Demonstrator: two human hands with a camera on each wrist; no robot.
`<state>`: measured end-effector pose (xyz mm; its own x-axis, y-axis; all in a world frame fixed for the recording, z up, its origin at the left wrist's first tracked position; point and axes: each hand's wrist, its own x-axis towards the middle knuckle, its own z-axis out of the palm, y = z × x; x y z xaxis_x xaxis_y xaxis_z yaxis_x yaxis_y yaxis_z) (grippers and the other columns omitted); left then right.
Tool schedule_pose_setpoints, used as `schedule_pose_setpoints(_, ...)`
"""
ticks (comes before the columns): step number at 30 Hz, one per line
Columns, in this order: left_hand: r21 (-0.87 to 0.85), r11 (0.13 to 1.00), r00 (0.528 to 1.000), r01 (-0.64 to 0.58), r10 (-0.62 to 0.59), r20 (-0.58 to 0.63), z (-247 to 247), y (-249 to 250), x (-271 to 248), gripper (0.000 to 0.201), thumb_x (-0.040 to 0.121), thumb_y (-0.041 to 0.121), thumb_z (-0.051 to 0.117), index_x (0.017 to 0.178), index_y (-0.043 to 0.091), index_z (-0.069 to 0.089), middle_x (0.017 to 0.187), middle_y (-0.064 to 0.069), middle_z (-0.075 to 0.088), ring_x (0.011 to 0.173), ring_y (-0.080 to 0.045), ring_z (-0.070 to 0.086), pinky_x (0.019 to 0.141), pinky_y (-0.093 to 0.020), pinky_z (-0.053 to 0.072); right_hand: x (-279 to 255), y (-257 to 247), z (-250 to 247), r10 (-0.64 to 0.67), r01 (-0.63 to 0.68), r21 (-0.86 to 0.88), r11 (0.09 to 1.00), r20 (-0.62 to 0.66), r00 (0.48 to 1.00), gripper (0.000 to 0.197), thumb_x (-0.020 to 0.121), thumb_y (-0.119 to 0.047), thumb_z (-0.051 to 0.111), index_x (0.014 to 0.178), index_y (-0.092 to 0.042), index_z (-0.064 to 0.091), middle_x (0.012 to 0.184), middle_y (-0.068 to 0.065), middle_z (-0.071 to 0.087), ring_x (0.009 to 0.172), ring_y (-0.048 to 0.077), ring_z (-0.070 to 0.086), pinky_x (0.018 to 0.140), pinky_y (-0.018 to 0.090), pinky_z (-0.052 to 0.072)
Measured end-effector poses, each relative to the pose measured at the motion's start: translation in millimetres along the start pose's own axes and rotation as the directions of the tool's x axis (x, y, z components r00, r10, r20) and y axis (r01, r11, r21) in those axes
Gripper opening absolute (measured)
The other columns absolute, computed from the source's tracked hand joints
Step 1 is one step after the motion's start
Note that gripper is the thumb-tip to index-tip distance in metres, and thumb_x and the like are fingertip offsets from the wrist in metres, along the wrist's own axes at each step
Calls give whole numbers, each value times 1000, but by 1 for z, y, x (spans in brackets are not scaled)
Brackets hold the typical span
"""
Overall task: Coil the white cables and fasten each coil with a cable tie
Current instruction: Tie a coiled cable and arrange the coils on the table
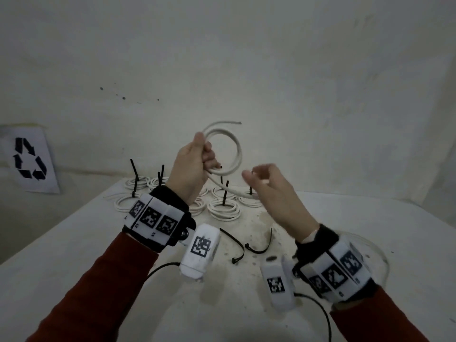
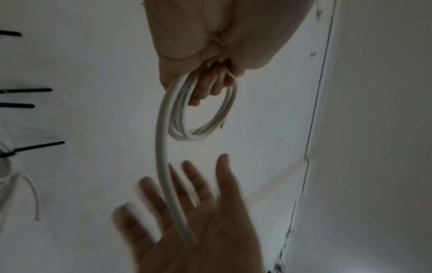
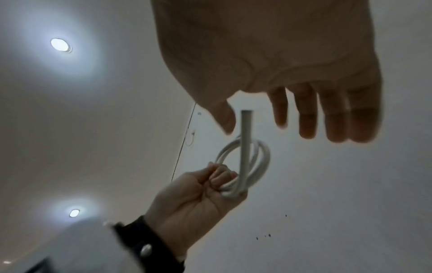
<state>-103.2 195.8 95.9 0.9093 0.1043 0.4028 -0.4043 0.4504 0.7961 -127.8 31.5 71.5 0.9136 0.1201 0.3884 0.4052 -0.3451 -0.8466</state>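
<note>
Coils of the white cable (image 1: pixel 223 151) were held up above the surface (image 1: pixel 74 243), the left hand (image 1: pixel 191 166) fisted round them, the right hand (image 1: pixel 269 191) blurred. Left wrist view: the right hand's fingers (image 2: pixel 222 177) were spread under the loose tail. Right wrist view: the tail's cut end (image 3: pixel 246 118) stood free between thumb and fingers; unpinched, it could spring the coil open.

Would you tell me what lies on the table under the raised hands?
Two loose black cable ties lie on the white table beneath them. Farther back sit finished coils with ties sticking up. The left hand hides some.
</note>
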Motion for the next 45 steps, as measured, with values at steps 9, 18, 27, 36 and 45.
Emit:
schedule_pose_setpoints(9, -209, 973, 995, -96, 93, -27, 10, 1, -4, 41, 103, 33, 24, 70, 14, 40, 47, 9, 32, 42, -6, 31, 60, -20, 45, -14, 8, 34, -32, 112, 718, 687, -123, 992, 28, 81, -16, 67, 100, 4, 59, 100, 15, 69, 93, 30, 70, 80, 32, 57)
schedule_pose_setpoints(18, -288, 958, 989, 0, 44, 144, 26, -2, -26, 42, 102, 36, 24, 70, 14, 39, 51, 7, 30, 45, -7, 31, 67, -23, 45, 5, -1, 39, 285, 83, 921, 381, -202, 937, 25, 92, -8, 60, 112, 6, 53, 73, 14, 67, 56, 17, 64, 55, 20, 53)
schedule_pose_setpoints(27, -184, 979, 990, 88, -66, 122, 18, -1, -26, 40, 103, 33, 26, 71, 12, 39, 51, 6, 29, 44, -7, 31, 64, -25, 41, 10, -5, 8, -60, 6, 742, 670, 46, 997, 26, 90, 9, 49, 99, -7, 67, 73, 2, 67, 65, 9, 61, 63, 18, 50)
schedule_pose_setpoints(36, -109, 991, 995, 73, -64, 80, 13, -21, -34, 39, 103, 31, 27, 75, 10, 44, 52, 5, 33, 47, -8, 35, 60, -22, 45, -6, 3, -5, -56, -21, 750, 661, 77, 995, 32, 76, -14, 64, 106, -6, 67, 90, 1, 71, 76, 13, 65, 75, 23, 53)
schedule_pose_setpoints(45, -114, 974, 978, 194, -184, 99, 1, -27, -39, 38, 98, 8, 28, 130, 20, 45, 71, -3, 56, 50, -18, 46, 60, -31, 51, -7, 15, 2, 32, 36, 725, 688, -79, 996, 38, 73, -16, 68, 108, -2, 67, 80, 8, 69, 67, 17, 63, 72, 30, 57)
